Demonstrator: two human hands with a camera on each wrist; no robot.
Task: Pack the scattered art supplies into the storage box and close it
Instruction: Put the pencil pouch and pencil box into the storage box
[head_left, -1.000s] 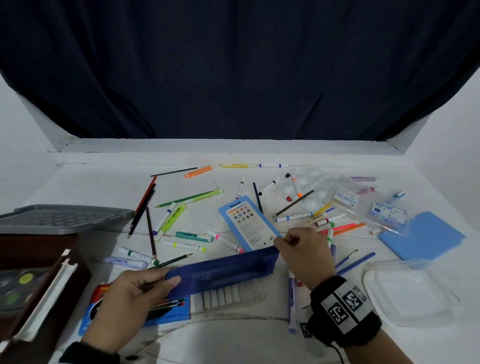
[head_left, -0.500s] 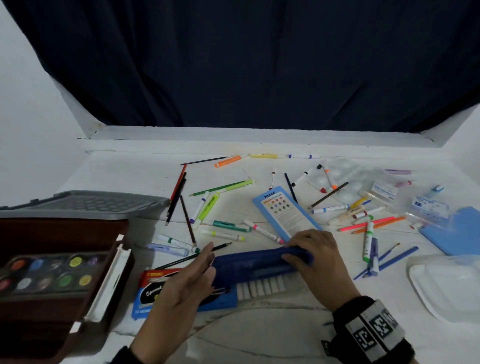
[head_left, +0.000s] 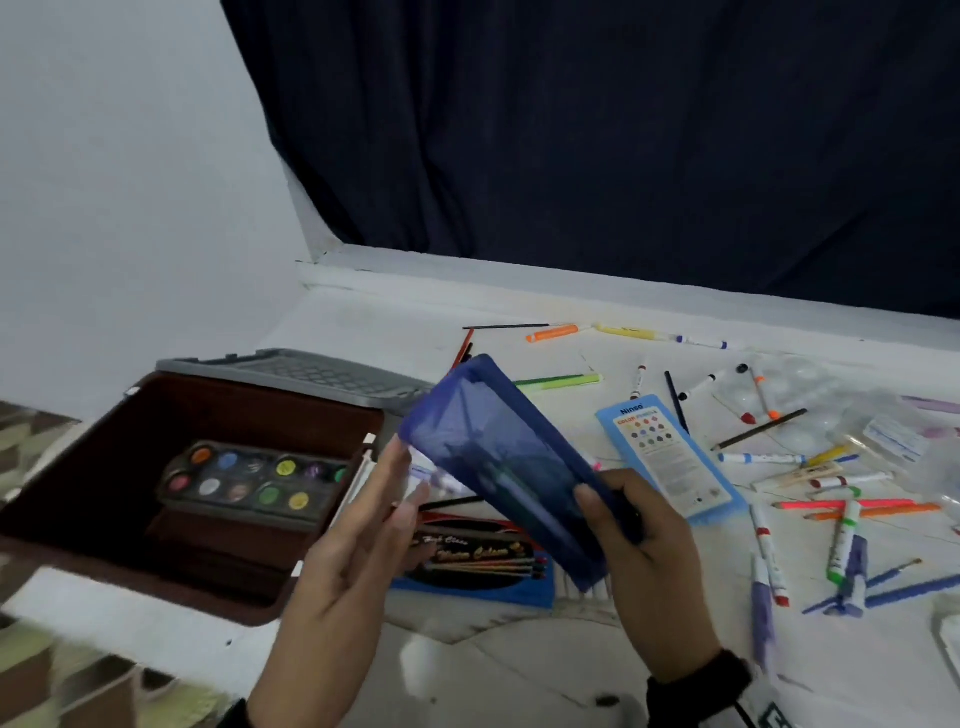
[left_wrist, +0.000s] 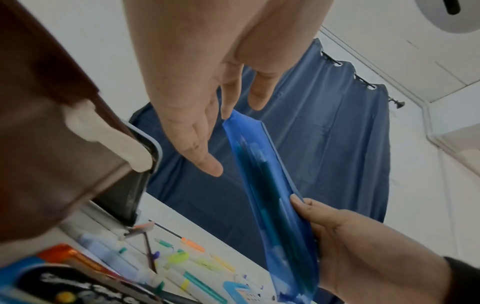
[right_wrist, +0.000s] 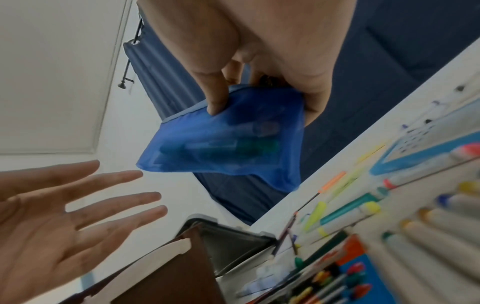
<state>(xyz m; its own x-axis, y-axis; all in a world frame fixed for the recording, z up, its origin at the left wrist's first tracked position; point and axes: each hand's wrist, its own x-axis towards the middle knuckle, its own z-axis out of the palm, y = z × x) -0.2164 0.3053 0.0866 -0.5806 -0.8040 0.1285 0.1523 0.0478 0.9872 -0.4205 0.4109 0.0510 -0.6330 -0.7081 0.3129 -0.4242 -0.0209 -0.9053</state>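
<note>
Two hands up: our right hand (head_left: 641, 551) pinches the blue mesh pencil pouch (head_left: 511, 467) at its lower end, tilted in the air just right of the open brown storage box (head_left: 93, 519). Our left hand (head_left: 358, 540) is spread flat, fingertips (left_wrist: 207, 162) beside the pouch. Markers (head_left: 847, 540) litter the table (head_left: 519, 670).

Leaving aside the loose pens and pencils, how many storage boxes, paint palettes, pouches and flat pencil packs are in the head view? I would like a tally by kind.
storage box: 1
paint palette: 1
blue pouch: 1
pencil packs: 2 (light blue pack, dark blue pack)
Total: 5
</note>
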